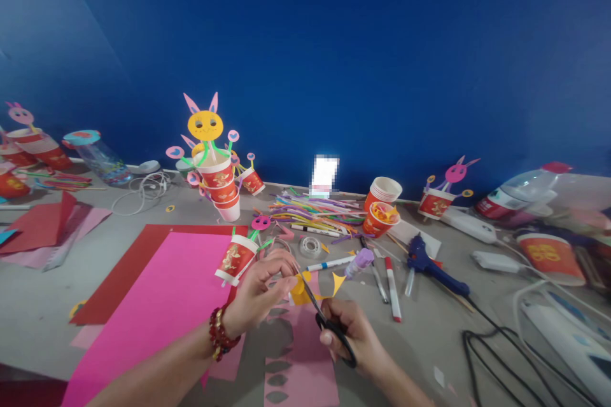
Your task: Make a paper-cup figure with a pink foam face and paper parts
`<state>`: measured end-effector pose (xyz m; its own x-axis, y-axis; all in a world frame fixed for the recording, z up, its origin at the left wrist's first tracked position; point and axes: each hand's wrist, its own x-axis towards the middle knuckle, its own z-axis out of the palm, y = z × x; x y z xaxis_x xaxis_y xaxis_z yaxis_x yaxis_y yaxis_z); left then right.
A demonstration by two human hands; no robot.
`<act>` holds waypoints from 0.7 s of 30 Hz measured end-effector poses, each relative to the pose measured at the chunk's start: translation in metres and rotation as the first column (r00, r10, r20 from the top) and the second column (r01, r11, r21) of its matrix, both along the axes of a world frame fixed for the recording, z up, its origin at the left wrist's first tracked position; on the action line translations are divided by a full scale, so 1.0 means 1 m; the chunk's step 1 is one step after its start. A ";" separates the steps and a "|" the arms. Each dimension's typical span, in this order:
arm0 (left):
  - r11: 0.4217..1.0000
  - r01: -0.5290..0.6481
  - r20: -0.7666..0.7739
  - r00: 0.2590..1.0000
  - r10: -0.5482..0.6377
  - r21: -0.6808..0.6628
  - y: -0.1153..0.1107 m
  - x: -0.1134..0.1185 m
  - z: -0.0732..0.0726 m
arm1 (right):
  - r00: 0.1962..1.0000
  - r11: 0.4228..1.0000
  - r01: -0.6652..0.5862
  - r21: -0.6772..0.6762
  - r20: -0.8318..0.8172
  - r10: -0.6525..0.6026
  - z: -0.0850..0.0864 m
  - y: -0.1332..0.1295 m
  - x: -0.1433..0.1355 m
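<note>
My right hand (pixel 353 327) grips black-handled scissors (pixel 341 338), their blades pointing up and left. Between the blades and my left fingertips is a small yellow paper piece (pixel 299 286). My left hand (pixel 267 283), with a beaded bracelet at the wrist, pinches that paper. Below both hands lies a light pink paper sheet (pixel 310 353) with a row of leaf-shaped holes along its left side. A yellow paper scrap (pixel 338 283) rests just right of the blades. Close behind my left hand, a red paper cup figure (pixel 237 259) with a pink head leans on the table.
Bright pink paper (pixel 157 305) and red paper (pixel 112 286) cover the left. Behind are pipe cleaners (pixel 317 213), a tape roll (pixel 310 246) and stacked cups (pixel 382 194). To the right lie a glue stick (pixel 359 263), markers (pixel 393 289) and a blue glue gun (pixel 436 270) with a cord.
</note>
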<state>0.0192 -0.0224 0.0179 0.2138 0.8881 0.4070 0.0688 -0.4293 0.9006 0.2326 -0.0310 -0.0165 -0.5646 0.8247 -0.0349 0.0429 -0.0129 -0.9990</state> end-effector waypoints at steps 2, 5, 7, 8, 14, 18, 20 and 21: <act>1.000 -0.003 0.003 1.000 0.003 0.000 0.000 0.000 0.000 | 1.000 1.000 0.006 -0.008 0.002 -0.006 0.000 0.000 0.000; 1.000 -0.010 0.003 1.000 0.010 -0.004 0.000 -0.001 0.000 | 1.000 1.000 0.005 -0.014 0.005 -0.005 0.001 0.000 0.000; 1.000 -0.010 0.005 1.000 0.010 0.001 0.000 -0.001 0.000 | 1.000 1.000 0.000 0.002 0.006 0.000 0.001 0.000 0.000; 1.000 -0.008 0.007 1.000 0.008 0.005 0.000 -0.001 0.000 | 1.000 1.000 0.002 0.007 0.005 -0.002 0.001 0.000 0.000; 1.000 -0.002 -0.001 1.000 0.002 0.004 0.001 0.000 -0.001 | 1.000 0.999 -0.003 -0.044 0.006 0.003 0.000 -0.001 -0.001; 0.999 0.009 -0.045 0.999 -0.008 0.032 0.000 0.001 0.000 | 1.000 0.992 -0.027 -0.121 -0.002 0.027 -0.004 -0.001 0.000; 0.999 0.021 -0.057 0.998 -0.019 0.039 -0.001 0.002 0.001 | 1.000 0.989 -0.031 -0.147 0.001 0.031 -0.004 -0.002 0.000; 0.999 0.026 -0.061 0.998 -0.023 0.038 -0.002 0.002 0.002 | 1.000 0.988 -0.028 -0.151 0.002 0.029 -0.004 -0.002 0.000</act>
